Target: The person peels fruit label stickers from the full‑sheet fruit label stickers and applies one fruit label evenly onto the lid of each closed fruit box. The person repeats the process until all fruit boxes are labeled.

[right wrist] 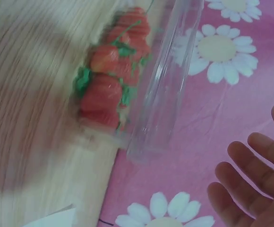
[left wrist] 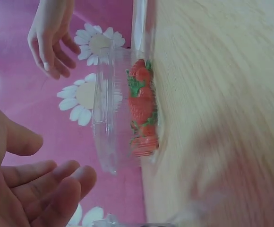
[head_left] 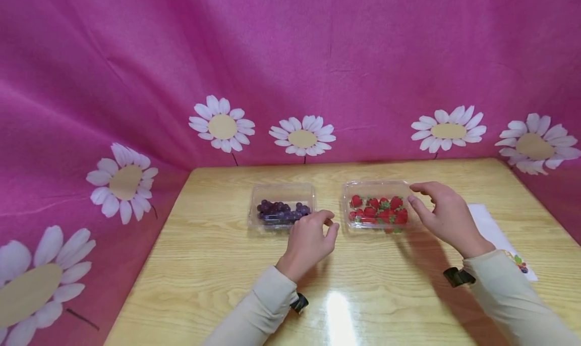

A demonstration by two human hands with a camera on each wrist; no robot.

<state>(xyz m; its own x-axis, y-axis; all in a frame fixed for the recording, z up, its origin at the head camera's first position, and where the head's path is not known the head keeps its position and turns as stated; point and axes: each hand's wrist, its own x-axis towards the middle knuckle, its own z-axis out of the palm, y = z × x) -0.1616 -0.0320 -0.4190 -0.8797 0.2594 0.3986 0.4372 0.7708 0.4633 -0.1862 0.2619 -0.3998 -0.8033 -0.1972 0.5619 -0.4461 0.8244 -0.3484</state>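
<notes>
A clear plastic clamshell box of strawberries (head_left: 379,212) sits on the table right of centre. To its left stands a second clear box, holding dark grapes (head_left: 282,211). My right hand (head_left: 447,215) hovers at the right end of the strawberry box, thumb and fingers apart; the right wrist view shows a gap between fingers and box. My left hand (head_left: 310,242) is in the air in front of the grape box's right corner, fingers loosely bent with nothing in them. In the left wrist view the strawberry box (left wrist: 106,109) appears with its lid down, apart from both hands.
On the right side of the wooden table (head_left: 218,265) lies a white sheet (head_left: 492,230) with a small fruit picture, partly behind the right forearm. A pink cloth with daisies (head_left: 363,73) rises behind the table's far edge and along its sides.
</notes>
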